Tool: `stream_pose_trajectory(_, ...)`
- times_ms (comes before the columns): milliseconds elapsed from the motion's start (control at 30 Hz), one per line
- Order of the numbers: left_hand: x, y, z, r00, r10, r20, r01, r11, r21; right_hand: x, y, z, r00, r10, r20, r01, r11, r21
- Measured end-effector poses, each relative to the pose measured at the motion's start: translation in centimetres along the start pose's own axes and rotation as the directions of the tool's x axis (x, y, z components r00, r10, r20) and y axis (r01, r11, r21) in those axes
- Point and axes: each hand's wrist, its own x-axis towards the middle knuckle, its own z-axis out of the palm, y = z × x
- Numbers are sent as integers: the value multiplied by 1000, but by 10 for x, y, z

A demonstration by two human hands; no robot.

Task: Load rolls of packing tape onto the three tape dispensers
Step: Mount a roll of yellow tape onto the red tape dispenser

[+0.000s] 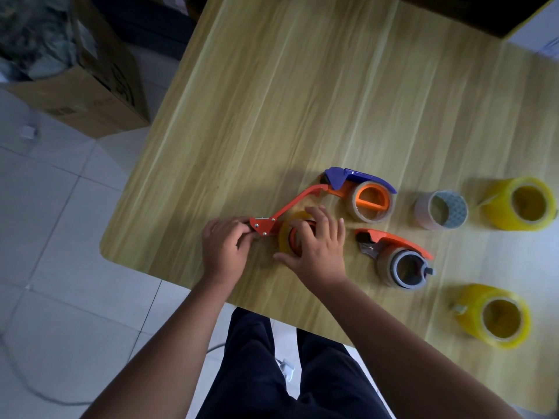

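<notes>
An orange metal dispenser [290,207] lies near the table's front-left corner. My left hand [225,246] pinches its blade end. A yellowish tape roll [286,237] sits on its orange hub, and my right hand [317,240] lies over that roll with fingers spread on it. Behind it, a blue-and-orange dispenser [360,184] holds a brown roll [370,205]. To the right, an orange-and-grey dispenser [393,240] holds another brown roll [399,269].
On the wooden table [302,101], a loose clear roll [440,210] and two big yellow rolls [520,204] [493,316] stand at the right. A cardboard box [90,86] stands on the tiled floor to the left. The table edge is close to my legs.
</notes>
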Motion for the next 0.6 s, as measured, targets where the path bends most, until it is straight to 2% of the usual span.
stream_pose_trajectory(67,1,-2,-1,1000,15,0,-15,1000,-13,-2,5,-14,999,-16,48,18,999,-43)
stream_pose_trajectory(100,3,-2,-2,1000,20,4,-20,1000,-24,2,7,-22,989,-24,146,36,996,-82)
stream_pose_trajectory(167,5,-1,-3,1000,20,23,-19,999,-41,13,9,-33,925,-42,378,117,977,-179)
stream_pose_trajectory(233,7,-1,-5,999,13,49,-11,999,-42,24,9,-39,880,-66,471,211,942,-262)
stream_pose_trajectory(400,11,-5,-10,993,18,120,-9,997,-72,31,8,-42,867,-60,495,266,896,-357)
stream_pose_trajectory(600,17,-6,-19,986,5,165,5,998,-62,22,8,-50,903,-27,429,204,906,-371)
